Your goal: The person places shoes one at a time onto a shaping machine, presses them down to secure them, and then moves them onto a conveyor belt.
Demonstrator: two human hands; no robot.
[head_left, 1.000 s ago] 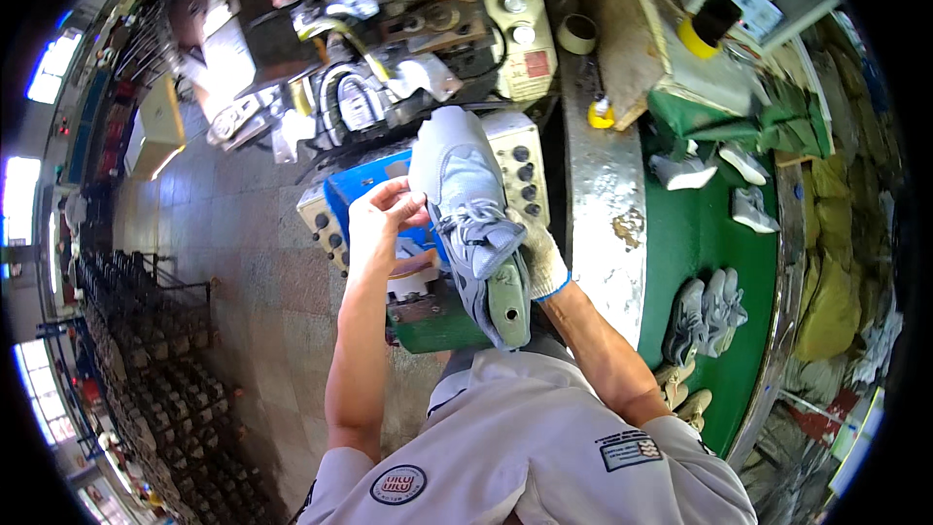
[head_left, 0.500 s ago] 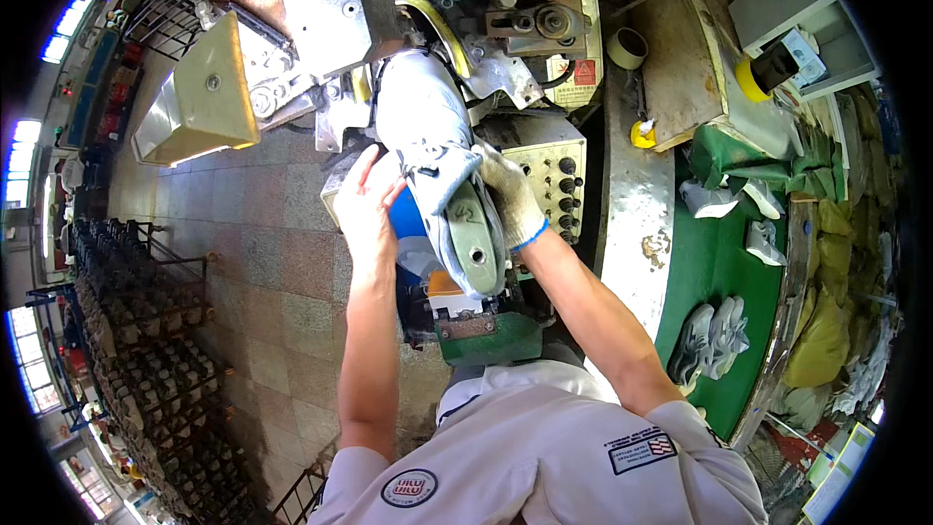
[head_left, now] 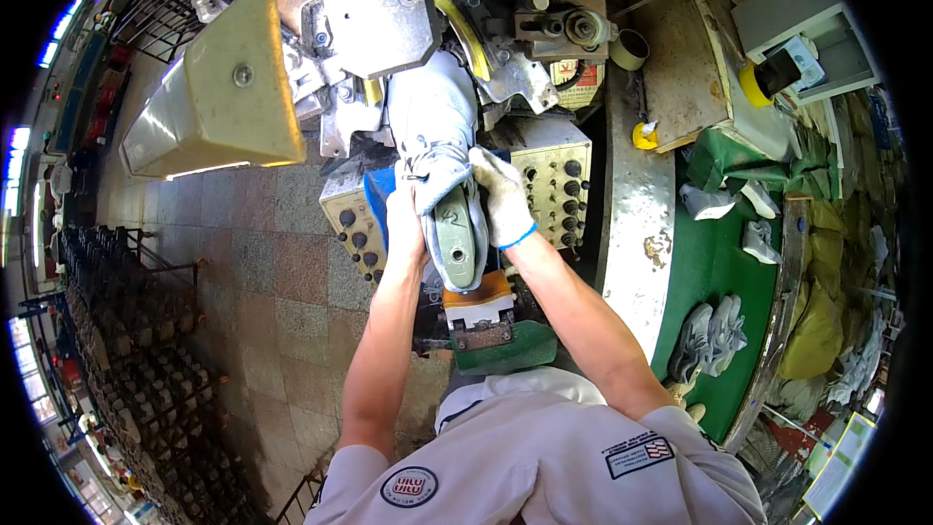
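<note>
- The grey-blue shoe [head_left: 437, 160] is pointing its toe away from the person, into the machine [head_left: 379, 10] beneath a flat metal plate; the plate and nearby parts are hiding the toe tip.
- A greyish-green last [head_left: 455, 238] is filling the shoe's opening, showing dark handwritten marks and a round hole near the heel.
- Pale laces are crossing the upper, and the light-blue tongue is flopping back over the last.
- The left hand [head_left: 406, 214], bare, is gripping the shoe's left side near the opening, its fingers partly hidden.
- The right hand [head_left: 503, 199], in a whitish glove with a blue cuff edge, is clasping the opposite side.
- Below the heel, an orange-topped block [head_left: 478, 297] is sitting above a green guard [head_left: 505, 347].
- Knobbed control boxes are flanking the shoe, left [head_left: 352, 224] and right [head_left: 554, 185].
- A red-and-yellow printed label [head_left: 581, 83] is showing on the machine, partly covered.
- The person's light shirt [head_left: 525, 437] is bearing a round, dark-ringed badge with a red emblem, plus a dark-bordered rectangular patch with red-and-white stripes and lettering above.
- Farther right, more grey shoes [head_left: 695, 340] are standing on a green surface [head_left: 700, 243].
</note>
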